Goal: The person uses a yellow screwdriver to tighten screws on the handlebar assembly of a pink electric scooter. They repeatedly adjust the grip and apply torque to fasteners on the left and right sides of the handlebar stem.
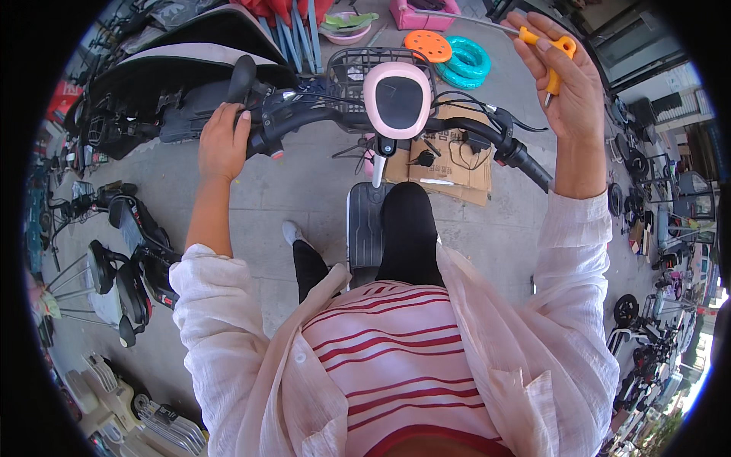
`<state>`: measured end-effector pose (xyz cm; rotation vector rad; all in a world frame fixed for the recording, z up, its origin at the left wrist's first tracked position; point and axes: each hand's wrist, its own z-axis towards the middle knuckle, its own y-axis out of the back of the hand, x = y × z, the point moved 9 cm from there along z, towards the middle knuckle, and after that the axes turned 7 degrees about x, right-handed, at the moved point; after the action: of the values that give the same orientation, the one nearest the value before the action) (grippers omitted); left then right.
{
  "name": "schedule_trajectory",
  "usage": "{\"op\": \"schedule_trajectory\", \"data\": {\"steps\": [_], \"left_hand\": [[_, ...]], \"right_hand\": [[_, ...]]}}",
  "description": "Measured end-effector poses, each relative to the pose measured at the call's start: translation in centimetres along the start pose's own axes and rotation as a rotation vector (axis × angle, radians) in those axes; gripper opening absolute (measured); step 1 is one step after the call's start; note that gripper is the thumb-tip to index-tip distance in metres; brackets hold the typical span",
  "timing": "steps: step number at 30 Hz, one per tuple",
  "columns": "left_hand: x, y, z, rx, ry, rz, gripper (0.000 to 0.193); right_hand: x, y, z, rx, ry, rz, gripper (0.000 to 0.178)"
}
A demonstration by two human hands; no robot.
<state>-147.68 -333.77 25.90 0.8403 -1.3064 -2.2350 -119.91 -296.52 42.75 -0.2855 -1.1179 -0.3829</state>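
Observation:
I straddle a small electric bike whose black handlebar [324, 118] carries a pink-rimmed display [399, 97] in the middle. My left hand [225, 142] is closed over the left end of the handlebar, hiding the grip under it. Raised at upper right, my right hand [567, 84] holds a yellow T-handle hex key [560, 46] between thumb and fingers. Its long metal shaft points left and a short metal end sticks out below; the tip's shape is too small to tell. The right grip [531, 166] is free, below that hand. A black wire basket [354, 76] sits ahead of the display.
Flattened cardboard [468, 171] with a black charger and cables lies on the paving beyond the bar. Farther off are an orange disc [428, 46], turquoise rings [464, 62] and a pink crate [421, 14]. A dark scooter [190, 76] stands close at left; parked bikes line both sides.

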Motion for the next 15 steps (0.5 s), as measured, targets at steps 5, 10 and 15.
{"op": "schedule_trajectory", "data": {"steps": [5,10,15], "left_hand": [[-2.0,-0.3,0.5,0.088,0.038,-0.066,0.036],[-3.1,0.7,0.2,0.042,0.075,0.089,0.038],[-3.7,1.5,-0.3,-0.031,0.116,0.208,0.042]], "right_hand": [[-2.6,10.9,-11.1,-0.411,-0.194,0.131,0.036],[-5.9,14.8,-16.9,-0.6,-0.338,0.244,0.037],[-7.6,15.1,-16.3,-0.644,-0.301,0.398,0.034]]}}
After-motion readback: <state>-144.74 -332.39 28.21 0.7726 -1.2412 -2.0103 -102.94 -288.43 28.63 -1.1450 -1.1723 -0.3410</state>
